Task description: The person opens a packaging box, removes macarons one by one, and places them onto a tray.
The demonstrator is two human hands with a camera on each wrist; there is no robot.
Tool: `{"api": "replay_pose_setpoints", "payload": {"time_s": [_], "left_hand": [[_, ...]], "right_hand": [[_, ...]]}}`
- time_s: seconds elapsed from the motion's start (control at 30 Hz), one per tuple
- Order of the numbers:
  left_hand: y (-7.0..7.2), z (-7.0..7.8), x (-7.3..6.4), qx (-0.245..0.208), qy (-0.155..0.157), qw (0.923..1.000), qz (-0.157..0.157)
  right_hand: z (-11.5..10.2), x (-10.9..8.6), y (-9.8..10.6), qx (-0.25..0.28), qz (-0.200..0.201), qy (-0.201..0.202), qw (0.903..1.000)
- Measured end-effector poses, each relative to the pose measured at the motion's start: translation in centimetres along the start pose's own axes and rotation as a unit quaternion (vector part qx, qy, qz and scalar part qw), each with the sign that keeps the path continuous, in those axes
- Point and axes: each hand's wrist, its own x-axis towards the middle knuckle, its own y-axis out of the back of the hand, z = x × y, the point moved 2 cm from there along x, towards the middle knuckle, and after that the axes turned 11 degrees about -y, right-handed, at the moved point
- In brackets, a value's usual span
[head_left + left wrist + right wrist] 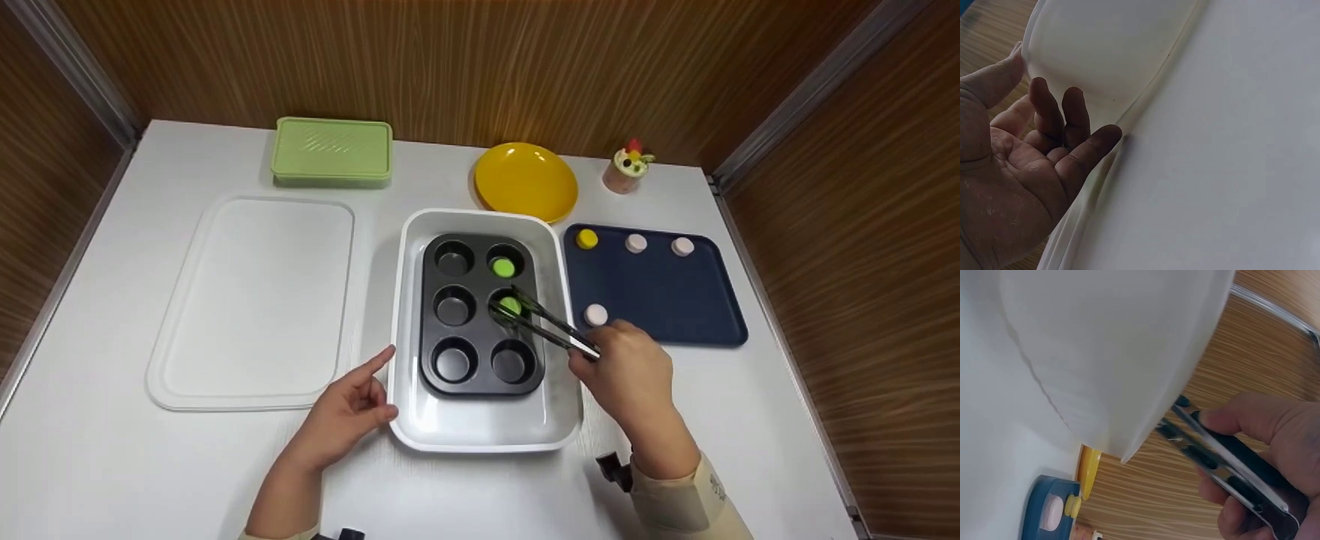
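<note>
My right hand (pixel 634 375) holds black-and-metal tongs (pixel 555 337) over the right wall of a white tub (pixel 487 431). The tong tips are at a small green round piece (pixel 510 305) in the middle right cup of a dark muffin pan (pixel 482 337), which lies inside the tub. Whether the tips still grip that piece, I cannot tell. Another green piece (pixel 503 268) sits in the far right cup. At the tub's left rim, my left hand (pixel 345 412) touches with thumb and straight index finger. In the right wrist view the tub wall hides the tong tips.
Right of the tub, a navy tray (pixel 660 292) bears a yellow piece (pixel 586 239) and several pale pink ones. A white lid (pixel 262 300) lies left. Behind are a green box (pixel 332 150), a yellow plate (pixel 525 180) and a dessert cup (pixel 625 174). Wooden panels surround the table.
</note>
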Motion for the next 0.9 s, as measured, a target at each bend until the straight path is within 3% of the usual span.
{"api": "replay_pose_setpoints", "payload": {"time_s": [0.27,0.63,0.9], "left_hand": [[-0.01,-0.01,0.0,0.011,0.007,0.9999,0.002],[-0.06,0.03,0.07,0.019,0.03,0.9993,0.003],[0.0,0.11,0.1,0.02,0.025,0.9995,0.004]], "right_hand": [[-0.09,0.14,-0.21,-0.007,-0.009,0.006,0.9999],[-0.06,-0.33,-0.44,0.009,0.027,0.034,0.999],[-0.05,-0.54,0.14,0.027,0.043,0.027,0.9984]]}}
